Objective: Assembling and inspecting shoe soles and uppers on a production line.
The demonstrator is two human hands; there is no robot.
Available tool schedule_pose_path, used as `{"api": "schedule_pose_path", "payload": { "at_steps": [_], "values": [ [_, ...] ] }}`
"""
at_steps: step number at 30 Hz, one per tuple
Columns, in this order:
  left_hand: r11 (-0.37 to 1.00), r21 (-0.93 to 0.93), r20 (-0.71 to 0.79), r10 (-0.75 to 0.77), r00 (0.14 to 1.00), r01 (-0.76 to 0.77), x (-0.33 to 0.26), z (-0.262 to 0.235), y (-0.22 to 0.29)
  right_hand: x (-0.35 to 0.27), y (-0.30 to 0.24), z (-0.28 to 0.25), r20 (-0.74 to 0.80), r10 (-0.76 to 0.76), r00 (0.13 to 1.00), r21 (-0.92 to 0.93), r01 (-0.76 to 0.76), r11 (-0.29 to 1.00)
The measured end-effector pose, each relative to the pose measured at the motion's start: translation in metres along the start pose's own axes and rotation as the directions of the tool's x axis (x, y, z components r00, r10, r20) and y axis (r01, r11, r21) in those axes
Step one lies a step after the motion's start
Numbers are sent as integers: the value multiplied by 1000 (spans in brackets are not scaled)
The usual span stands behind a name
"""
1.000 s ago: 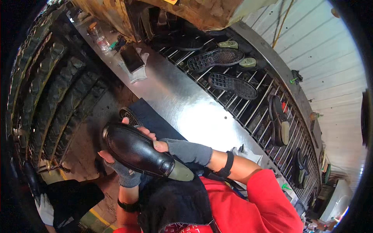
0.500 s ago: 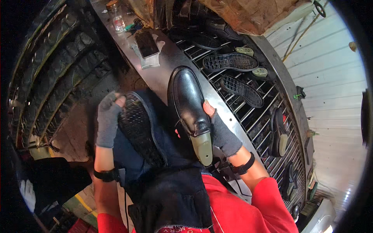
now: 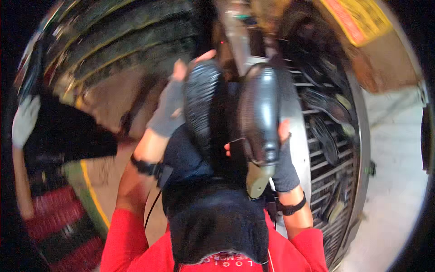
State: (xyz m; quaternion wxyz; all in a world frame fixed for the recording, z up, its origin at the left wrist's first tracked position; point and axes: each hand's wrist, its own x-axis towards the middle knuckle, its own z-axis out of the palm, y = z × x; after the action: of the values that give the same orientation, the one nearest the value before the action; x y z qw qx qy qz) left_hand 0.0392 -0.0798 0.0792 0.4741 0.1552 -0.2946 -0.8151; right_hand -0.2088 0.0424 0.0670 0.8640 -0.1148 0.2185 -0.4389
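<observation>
My left hand (image 3: 170, 106), in a grey fingerless glove, holds a black ribbed shoe sole (image 3: 203, 106) upright, tread side facing me. My right hand (image 3: 282, 156), gloved the same way, grips a shiny black shoe (image 3: 259, 113) on a pale green last (image 3: 259, 177), toe pointing away from me. Sole and shoe are side by side, close together, in front of my chest. A dark apron (image 3: 213, 222) covers my lap below them. The picture is blurred by motion.
A metal rack with bars (image 3: 326, 149) stands at my right, holding several black soles (image 3: 324, 102). A steel bench edge (image 3: 297, 136) runs beside it. Dark tyre-like ribbed rolls (image 3: 113, 31) fill the upper left. Another person's white-gloved hand (image 3: 25, 120) shows at the far left.
My left hand has lifted the sole up beside the shoe. The right hand has raised the shoe and swung it closer to the sole. The view has shifted towards the rack.
</observation>
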Motion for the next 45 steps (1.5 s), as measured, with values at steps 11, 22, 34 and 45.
{"api": "schedule_pose_path", "payload": {
  "at_steps": [11,22,34,45],
  "values": [
    [994,106,-19,-23,1000,24,-18,0,4,6,40,11,-256,8,967,-323,-93,942],
    [966,-16,51,-258,965,259,4,-65,-34,-102,-50,-17,-432,-195,881,-78,179,981],
    [923,196,-162,-303,939,331,22,-45,-23,-124,-32,-81,-614,-225,757,-264,72,962],
    [948,252,-279,-120,953,193,18,-8,-8,-89,-43,-37,-469,-152,870,-25,159,987]
  ]
}}
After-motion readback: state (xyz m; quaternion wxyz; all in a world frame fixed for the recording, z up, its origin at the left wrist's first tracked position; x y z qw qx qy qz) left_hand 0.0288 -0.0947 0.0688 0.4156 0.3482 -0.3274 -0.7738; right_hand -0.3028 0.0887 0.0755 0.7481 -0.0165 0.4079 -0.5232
